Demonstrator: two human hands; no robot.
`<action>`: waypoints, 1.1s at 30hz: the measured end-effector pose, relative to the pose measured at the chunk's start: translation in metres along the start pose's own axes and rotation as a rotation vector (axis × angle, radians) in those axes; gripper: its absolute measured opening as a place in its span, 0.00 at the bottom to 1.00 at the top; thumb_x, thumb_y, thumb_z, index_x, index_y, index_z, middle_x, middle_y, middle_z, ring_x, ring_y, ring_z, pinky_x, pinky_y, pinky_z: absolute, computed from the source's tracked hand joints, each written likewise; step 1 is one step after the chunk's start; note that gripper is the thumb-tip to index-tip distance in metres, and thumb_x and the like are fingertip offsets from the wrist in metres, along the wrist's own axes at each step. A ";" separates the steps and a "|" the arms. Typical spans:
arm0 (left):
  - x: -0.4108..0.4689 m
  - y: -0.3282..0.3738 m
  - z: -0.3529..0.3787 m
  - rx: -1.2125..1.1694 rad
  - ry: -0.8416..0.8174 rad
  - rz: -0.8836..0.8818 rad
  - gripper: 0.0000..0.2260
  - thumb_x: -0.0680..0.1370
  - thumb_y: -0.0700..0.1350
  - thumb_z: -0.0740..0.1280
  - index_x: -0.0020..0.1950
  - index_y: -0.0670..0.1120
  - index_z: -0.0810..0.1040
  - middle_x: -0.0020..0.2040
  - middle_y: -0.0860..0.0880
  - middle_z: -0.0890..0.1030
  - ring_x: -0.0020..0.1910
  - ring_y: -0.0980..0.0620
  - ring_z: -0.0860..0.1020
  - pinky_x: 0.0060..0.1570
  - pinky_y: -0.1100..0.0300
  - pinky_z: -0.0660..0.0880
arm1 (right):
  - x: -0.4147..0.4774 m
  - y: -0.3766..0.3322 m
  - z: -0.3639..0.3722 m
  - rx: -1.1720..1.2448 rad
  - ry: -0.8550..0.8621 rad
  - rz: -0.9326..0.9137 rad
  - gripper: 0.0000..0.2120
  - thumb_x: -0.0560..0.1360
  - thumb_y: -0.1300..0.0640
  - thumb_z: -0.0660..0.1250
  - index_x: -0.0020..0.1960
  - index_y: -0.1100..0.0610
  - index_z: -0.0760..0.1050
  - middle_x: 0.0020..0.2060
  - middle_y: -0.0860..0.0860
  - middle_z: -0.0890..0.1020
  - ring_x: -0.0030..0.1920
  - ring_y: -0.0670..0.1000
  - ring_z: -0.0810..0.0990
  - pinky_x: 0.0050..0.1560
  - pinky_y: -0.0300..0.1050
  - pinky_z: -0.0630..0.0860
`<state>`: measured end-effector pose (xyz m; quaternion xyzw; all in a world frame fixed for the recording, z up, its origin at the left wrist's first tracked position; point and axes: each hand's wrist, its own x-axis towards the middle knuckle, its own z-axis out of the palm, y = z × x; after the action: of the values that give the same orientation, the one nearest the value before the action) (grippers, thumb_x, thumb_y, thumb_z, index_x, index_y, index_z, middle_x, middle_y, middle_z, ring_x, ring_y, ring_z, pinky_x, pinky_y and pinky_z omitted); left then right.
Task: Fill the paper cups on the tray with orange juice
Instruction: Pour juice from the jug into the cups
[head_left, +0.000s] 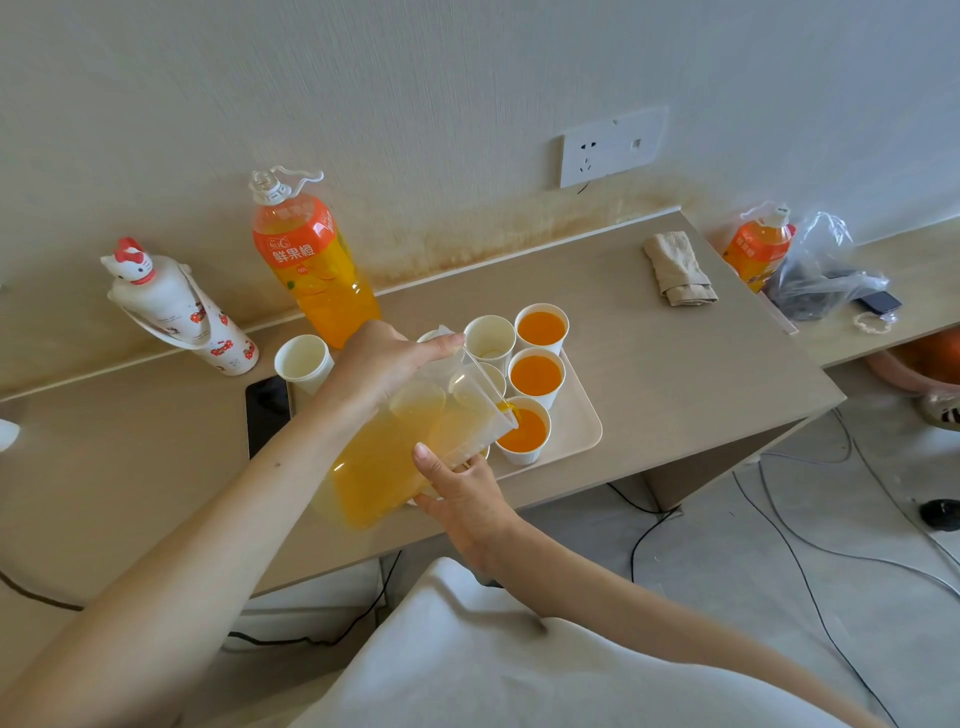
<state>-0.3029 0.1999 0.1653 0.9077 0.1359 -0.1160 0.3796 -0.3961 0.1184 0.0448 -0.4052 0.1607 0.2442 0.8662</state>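
Containers and contents:

- Pitcher (410, 452): clear plastic, tilted spout-down over the tray (582, 415), roughly half full of orange juice. A thin stream runs from the spout into the near cup (524, 434).
- Near cup: on the tray's right column, closest to the person, juice close to the rim.
- Middle cup (536, 375) and far cup (541, 328): same column, both filled with juice.
- Empty cup (489, 338): just left of the far cup, pale inside, no juice visible.
- Left cup (304, 361): empty, at the tray's left end, well apart from the filled column.
- Large bottle (311, 265): upright against the wall behind the tray, capped, mostly full of orange drink.
- Second bottle (758, 249): same label, on the lower shelf at the right, beside a plastic bag (821, 270).
- White flask (176, 306): cat-figure lid, contents not visible.

Hands:

- Left hand (384, 364): fingers curled around the pitcher's upper part.
- Right hand (462, 488): grips the pitcher's lower side, thumb on the wall, fingers underneath.

Obstructed or unclear:

- Further cups behind the left hand and the pitcher show only as rims or blurred outlines; their fill cannot be told.
- The pitcher's handle is hidden.
- Whether the left cup stands on the tray or just beside it cannot be told.
- A dark phone (267, 410) lies partly under the left forearm.
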 end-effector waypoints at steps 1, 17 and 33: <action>-0.001 0.000 0.000 0.001 0.000 -0.002 0.26 0.68 0.62 0.73 0.28 0.44 0.67 0.31 0.46 0.72 0.33 0.46 0.72 0.38 0.55 0.67 | 0.000 0.000 0.000 0.003 -0.001 0.000 0.36 0.66 0.50 0.76 0.70 0.54 0.65 0.62 0.54 0.79 0.62 0.53 0.78 0.52 0.45 0.81; -0.010 0.007 -0.002 0.014 0.024 -0.012 0.26 0.71 0.59 0.73 0.26 0.47 0.62 0.25 0.50 0.61 0.27 0.51 0.64 0.30 0.58 0.60 | 0.004 0.004 0.000 -0.006 -0.019 -0.001 0.40 0.63 0.47 0.78 0.70 0.54 0.65 0.62 0.54 0.79 0.63 0.54 0.78 0.60 0.51 0.78; -0.009 0.006 -0.003 0.010 0.027 0.002 0.27 0.71 0.59 0.73 0.25 0.47 0.61 0.22 0.52 0.60 0.24 0.51 0.62 0.30 0.58 0.59 | 0.005 0.004 0.000 -0.016 -0.012 0.004 0.39 0.65 0.47 0.78 0.71 0.52 0.64 0.64 0.53 0.78 0.64 0.55 0.77 0.61 0.53 0.78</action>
<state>-0.3090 0.1964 0.1740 0.9112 0.1396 -0.1043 0.3732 -0.3944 0.1220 0.0400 -0.4104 0.1545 0.2495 0.8634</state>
